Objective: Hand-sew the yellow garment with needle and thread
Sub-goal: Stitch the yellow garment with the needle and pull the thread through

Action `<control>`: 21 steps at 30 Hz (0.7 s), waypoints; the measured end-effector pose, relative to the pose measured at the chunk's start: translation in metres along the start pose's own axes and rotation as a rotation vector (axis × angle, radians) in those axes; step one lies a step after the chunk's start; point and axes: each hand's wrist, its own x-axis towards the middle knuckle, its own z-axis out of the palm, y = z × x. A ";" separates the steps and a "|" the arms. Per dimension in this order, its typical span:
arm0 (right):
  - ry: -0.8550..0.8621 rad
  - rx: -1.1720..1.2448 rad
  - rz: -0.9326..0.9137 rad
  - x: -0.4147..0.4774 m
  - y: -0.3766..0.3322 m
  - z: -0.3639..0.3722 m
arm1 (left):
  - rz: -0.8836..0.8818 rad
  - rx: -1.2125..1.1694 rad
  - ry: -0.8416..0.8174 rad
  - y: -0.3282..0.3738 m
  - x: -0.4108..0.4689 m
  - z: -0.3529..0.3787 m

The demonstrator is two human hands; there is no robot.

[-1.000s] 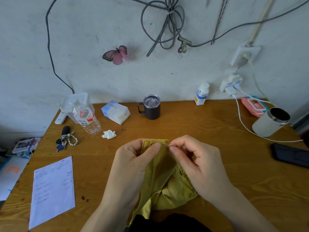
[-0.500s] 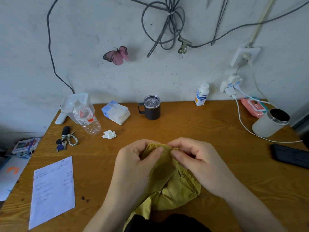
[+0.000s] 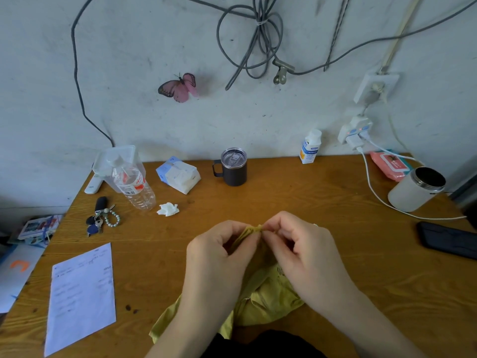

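Observation:
The yellow garment (image 3: 268, 301) lies bunched on the wooden table (image 3: 322, 192) near its front edge, its lower part hanging over toward my lap. My left hand (image 3: 219, 259) grips a gathered fold of it from the left. My right hand (image 3: 304, 251) pinches the top of that same fold, fingertips meeting the left hand's at the fabric's peak. The needle and thread are too small to make out between my fingers.
A dark lidded mug (image 3: 233, 167), tissue pack (image 3: 178, 174), water bottle (image 3: 133, 183), keys (image 3: 100, 217) and a crumpled tissue (image 3: 168, 209) stand behind my hands. A printed sheet (image 3: 81, 295) lies at left. At right are a white cup (image 3: 416, 188), charger cable (image 3: 374, 192) and black phone (image 3: 449, 240).
The spread top edge of the garment has been gathered into a tight bunch. Both hands have closed in on each other, and my right fingertips now pinch the fabric's peak.

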 end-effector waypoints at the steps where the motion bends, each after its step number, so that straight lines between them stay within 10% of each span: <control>1: -0.014 0.041 0.020 0.000 0.000 -0.001 | -0.026 -0.021 -0.009 0.000 0.002 -0.001; 21: -0.384 0.761 0.291 0.007 0.020 -0.023 | -0.433 -0.569 -0.250 0.007 0.009 -0.012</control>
